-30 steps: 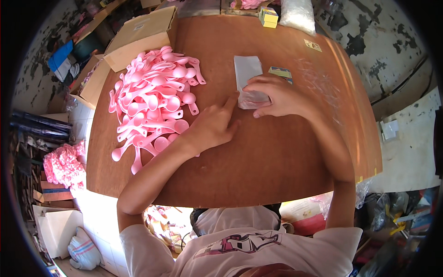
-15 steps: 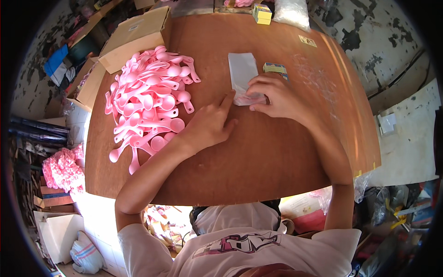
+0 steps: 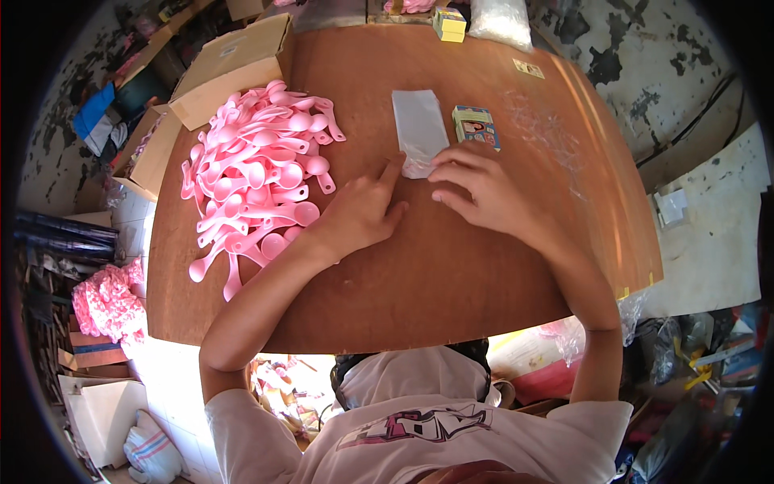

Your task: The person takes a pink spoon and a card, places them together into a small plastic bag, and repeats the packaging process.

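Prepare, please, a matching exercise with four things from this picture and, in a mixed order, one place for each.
Things:
1. pink spoons
2. cardboard box
3. pale plastic sleeves
4. patterned card stack

Places:
A. at the index fingertip of the left hand
B. at the far left of the table
C. just beyond the right hand
D. heaped beside the left forearm

Pairs: 1-D; 2-B; 3-A; 4-C

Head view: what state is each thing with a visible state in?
Plastic sleeves, flat, near end crumpled
Left hand, index finger extended at sleeves
Right hand, open, thumb and fingers apart
Pink spoons, loosely heaped
Printed pack, lying flat
Large cardboard box, apparently closed
Smaller cardboard box, open
White plastic bag, filled
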Available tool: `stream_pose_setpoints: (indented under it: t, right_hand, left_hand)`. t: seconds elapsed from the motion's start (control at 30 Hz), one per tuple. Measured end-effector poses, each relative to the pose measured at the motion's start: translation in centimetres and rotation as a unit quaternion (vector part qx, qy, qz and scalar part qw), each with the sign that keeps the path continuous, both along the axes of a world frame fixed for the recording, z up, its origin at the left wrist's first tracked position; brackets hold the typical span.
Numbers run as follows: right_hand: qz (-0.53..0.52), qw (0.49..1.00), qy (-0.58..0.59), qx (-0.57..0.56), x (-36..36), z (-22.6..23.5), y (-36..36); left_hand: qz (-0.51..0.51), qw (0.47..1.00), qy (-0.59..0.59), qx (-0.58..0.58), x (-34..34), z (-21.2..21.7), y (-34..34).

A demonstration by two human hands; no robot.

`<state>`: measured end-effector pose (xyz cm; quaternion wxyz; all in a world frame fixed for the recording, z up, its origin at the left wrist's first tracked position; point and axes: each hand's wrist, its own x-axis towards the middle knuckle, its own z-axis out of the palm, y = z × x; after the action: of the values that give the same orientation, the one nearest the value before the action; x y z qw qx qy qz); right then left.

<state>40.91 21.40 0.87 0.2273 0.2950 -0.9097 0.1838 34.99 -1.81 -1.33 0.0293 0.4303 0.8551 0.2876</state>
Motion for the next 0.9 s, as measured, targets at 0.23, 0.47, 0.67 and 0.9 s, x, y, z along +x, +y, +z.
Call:
stream_pose_setpoints:
  t: [0.23,0.47,0.67,0.9]
  right_hand:
    - [0.071,0.996,-0.042,0.026,5.5,-1.4,-2.2]
    - [0.074,0.996,-0.035,-0.016,5.8,-3.7,-0.9]
    - [0.086,0.994,-0.055,-0.029,5.9,-4.0,-0.6]
    - [0.087,0.995,-0.030,-0.033,5.8,-4.6,-0.5]
  left_hand:
    - [-0.009,1.000,0.013,0.002,0.1,-0.2,-0.3]
    - [-0.194,0.949,0.233,-0.085,4.1,6.8,-3.6]
    - [-0.683,0.704,0.100,-0.167,13.6,17.2,-10.5]
    - [-0.701,0.680,-0.035,-0.214,13.7,19.7,-7.7]
